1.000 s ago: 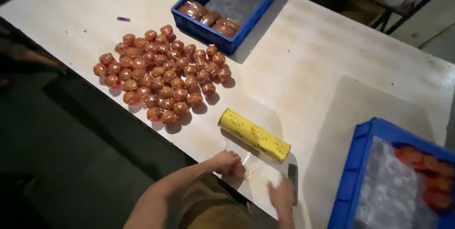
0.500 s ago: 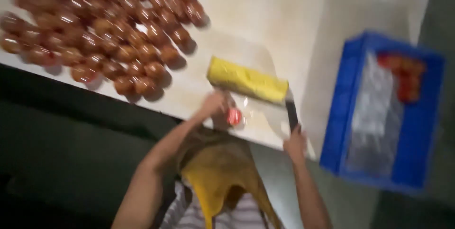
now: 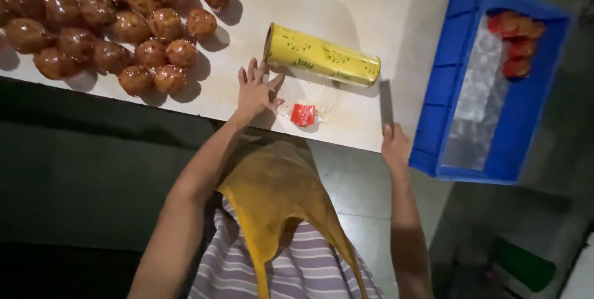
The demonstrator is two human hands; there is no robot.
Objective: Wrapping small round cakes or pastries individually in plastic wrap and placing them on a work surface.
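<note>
While left hand (image 3: 257, 92) lies spread flat, red wrapped piece (image 3: 303, 115) just beside, right hand (image 3: 395, 144) gripping knife (image 3: 387, 102).

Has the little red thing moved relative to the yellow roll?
No. The red thing lies just below the yellow roll as before; only the camera shifted.

Head view — steeply down, close

Wrapped balls (image 3: 93, 33) cut off top-left
</note>
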